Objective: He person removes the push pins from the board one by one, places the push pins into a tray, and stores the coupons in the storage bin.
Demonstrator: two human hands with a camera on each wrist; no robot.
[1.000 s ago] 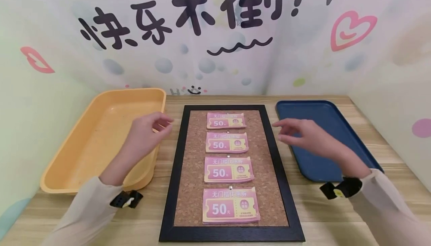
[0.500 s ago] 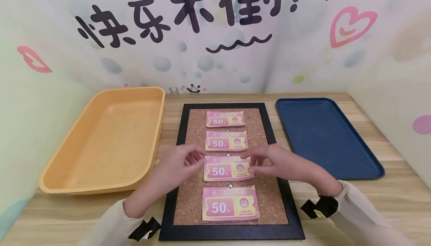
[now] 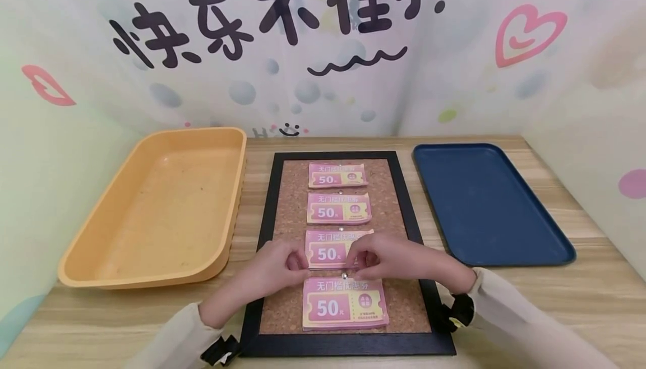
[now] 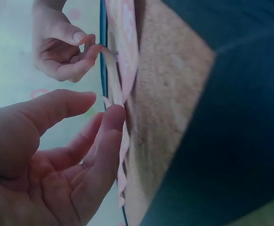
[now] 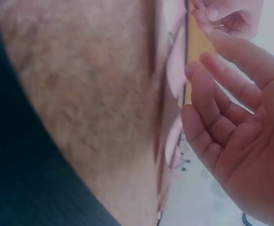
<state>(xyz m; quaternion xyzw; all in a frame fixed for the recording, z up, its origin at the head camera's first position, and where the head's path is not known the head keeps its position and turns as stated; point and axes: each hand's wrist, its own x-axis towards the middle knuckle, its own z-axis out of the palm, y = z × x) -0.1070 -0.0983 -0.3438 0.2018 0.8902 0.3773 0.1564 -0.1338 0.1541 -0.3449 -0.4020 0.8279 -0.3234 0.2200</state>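
Observation:
Several pink-and-yellow coupon stacks lie in a column on a cork board (image 3: 287, 301) with a black frame, with small silver pins showing near their top edges. My left hand (image 3: 277, 265) hovers at the left of the nearest coupon stack (image 3: 333, 307), its thumb and fingers bent and apart in the left wrist view. Just right of the silver pin (image 3: 345, 275) is my right hand (image 3: 388, 257), over the right part of the second-nearest coupon stack (image 3: 323, 254). Its fingers are loosely curved with a gap to the thumb in the right wrist view. Neither hand holds anything visible.
A deep yellow tray (image 3: 151, 212) stands on the left of the wooden table (image 3: 166, 324). To the right lies a shallow blue tray (image 3: 494, 206). Behind them hangs a printed white curtain (image 3: 282, 88) with large dark characters.
Both hands have come inward from beside the frame to over the cork board, then closer together and toward its near end. The coupon stacks stay in place.

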